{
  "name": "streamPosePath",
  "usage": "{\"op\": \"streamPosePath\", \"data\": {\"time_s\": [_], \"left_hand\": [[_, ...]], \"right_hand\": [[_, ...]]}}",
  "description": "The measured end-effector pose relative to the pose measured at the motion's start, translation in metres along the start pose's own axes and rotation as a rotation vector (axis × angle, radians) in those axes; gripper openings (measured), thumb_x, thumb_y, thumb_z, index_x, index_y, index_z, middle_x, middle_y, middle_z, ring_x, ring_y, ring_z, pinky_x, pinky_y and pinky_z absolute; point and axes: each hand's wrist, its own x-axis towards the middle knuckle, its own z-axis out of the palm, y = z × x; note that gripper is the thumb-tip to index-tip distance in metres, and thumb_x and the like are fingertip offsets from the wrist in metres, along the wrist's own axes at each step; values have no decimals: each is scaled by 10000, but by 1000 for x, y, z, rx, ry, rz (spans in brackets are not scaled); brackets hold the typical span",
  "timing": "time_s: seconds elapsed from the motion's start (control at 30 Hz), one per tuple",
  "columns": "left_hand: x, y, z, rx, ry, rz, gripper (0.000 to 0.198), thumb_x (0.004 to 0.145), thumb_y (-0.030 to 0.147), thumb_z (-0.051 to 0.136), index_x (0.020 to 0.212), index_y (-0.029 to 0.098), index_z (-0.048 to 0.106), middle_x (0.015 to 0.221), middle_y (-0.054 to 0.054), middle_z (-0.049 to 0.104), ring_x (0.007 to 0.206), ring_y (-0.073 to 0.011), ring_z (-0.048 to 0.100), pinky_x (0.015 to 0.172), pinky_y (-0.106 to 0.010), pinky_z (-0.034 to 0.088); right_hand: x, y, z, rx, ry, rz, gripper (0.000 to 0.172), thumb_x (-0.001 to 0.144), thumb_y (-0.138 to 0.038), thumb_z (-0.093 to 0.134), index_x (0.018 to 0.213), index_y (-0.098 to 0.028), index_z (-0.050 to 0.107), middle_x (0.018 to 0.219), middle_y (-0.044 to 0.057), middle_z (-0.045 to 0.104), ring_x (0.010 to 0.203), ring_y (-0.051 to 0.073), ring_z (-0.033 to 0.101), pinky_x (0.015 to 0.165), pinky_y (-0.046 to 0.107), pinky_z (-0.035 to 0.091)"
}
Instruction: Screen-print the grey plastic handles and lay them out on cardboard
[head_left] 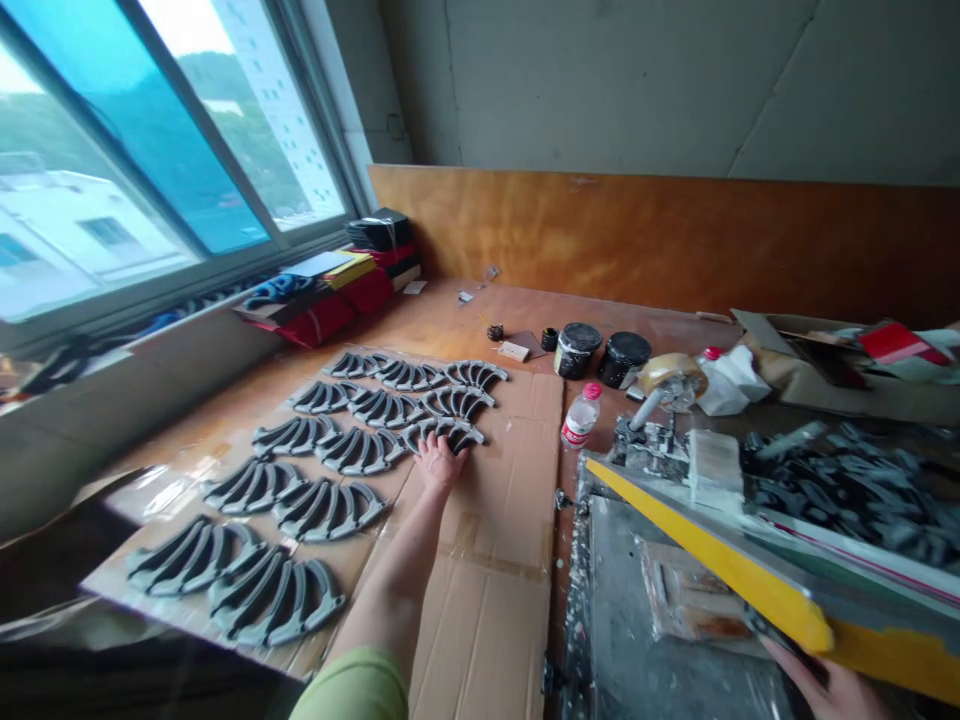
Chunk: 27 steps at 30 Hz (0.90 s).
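My left hand reaches forward over the cardboard sheet. Its fingers and thumb grip the near edge of a grey fan-shaped slatted part, at the right end of a row. Several similar parts, such as this grey slatted part, lie in rows to the left. At the bottom right, my right hand is partly cut off by the picture edge. Its fingers close round a dark handle-like piece under the long yellow-edged bar, which slants above a dark flat bed.
Two black-lidded jars and a red-capped bottle stand beyond the bed. Tape rolls and a heap of dark grey parts are at the right. Boxes line the window side.
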Motion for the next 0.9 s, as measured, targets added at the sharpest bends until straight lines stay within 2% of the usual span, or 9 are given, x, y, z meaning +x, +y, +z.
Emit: {"op": "streamPosePath", "data": {"time_s": [0.1, 0.17, 0.27, 0.43, 0.53, 0.6, 0.7, 0.8, 0.9], "left_hand": [[-18, 8, 9, -77, 61, -1, 687, 833, 466, 590, 1415, 134, 436, 1561, -245, 297, 1447, -438, 210, 1058, -654, 298], [-39, 14, 14, -194, 103, 25, 668, 829, 458, 594, 1394, 128, 460, 1540, -243, 339, 1453, -400, 233, 1106, -600, 281], [-80, 26, 15, -365, 75, 21, 548, 833, 430, 581, 1295, 137, 547, 1495, -214, 415, 1443, -351, 287, 1146, -525, 272], [-151, 60, -4, -440, 2, -3, 432, 858, 454, 546, 1170, 165, 626, 1412, -191, 515, 1317, -327, 478, 1079, -474, 388], [-177, 94, -34, -525, 13, 8, 431, 881, 503, 518, 1158, 195, 637, 1407, -153, 534, 1278, -289, 519, 1020, -420, 445], [-186, 123, -64, -692, 49, 8, 425, 869, 517, 544, 1133, 199, 644, 1325, -136, 596, 1217, -262, 564, 981, -387, 467], [-191, 175, -119, -1068, 94, 20, 388, 848, 527, 581, 1034, 191, 640, 912, -51, 690, 880, -174, 656, 837, -319, 524], [-193, 220, -167, -1357, 36, 80, 368, 866, 538, 520, 739, 196, 568, 563, 52, 526, 530, -97, 510, 630, -255, 531], [-194, 243, -192, -1409, -21, 84, 402, 850, 484, 506, 568, 199, 491, 466, 58, 448, 449, -82, 409, 536, -230, 501]], "right_hand": [[-19, -20, -3, 25, -36, -184, 377, 838, -547, 507, 910, -273, 756, 811, 96, 742, 856, 320, 689, 776, 433, 561], [-22, -33, 0, 27, -111, -261, 286, 880, -396, 495, 886, -289, 760, 839, 61, 752, 832, 267, 696, 777, 389, 565], [-15, -51, 8, 54, -204, -410, 315, 880, -179, 480, 1022, -262, 748, 977, 47, 756, 889, 209, 692, 821, 353, 558], [-9, -63, 13, 100, -194, -657, 305, 877, -86, 526, 1060, -205, 739, 1015, 74, 738, 971, 213, 637, 868, 380, 537], [-11, -59, 10, 126, -202, -694, 320, 885, -72, 526, 1101, -199, 724, 1057, 76, 724, 1001, 208, 622, 890, 376, 530], [-9, -57, 8, 125, -206, -703, 325, 894, -85, 530, 1122, -222, 717, 1109, 73, 710, 1046, 209, 615, 934, 391, 512], [-2, -60, 12, 87, -226, -737, 366, 915, -201, 577, 1274, -246, 633, 1327, 87, 616, 1233, 243, 540, 1062, 466, 425], [0, -63, 22, 27, -304, -846, 576, 902, -352, 623, 1435, -200, 467, 1490, 113, 462, 1380, 270, 409, 1144, 511, 328], [-3, -64, 30, -64, -301, -935, 678, 867, -422, 658, 1451, -153, 441, 1522, 135, 402, 1411, 269, 370, 1162, 490, 314]]}}
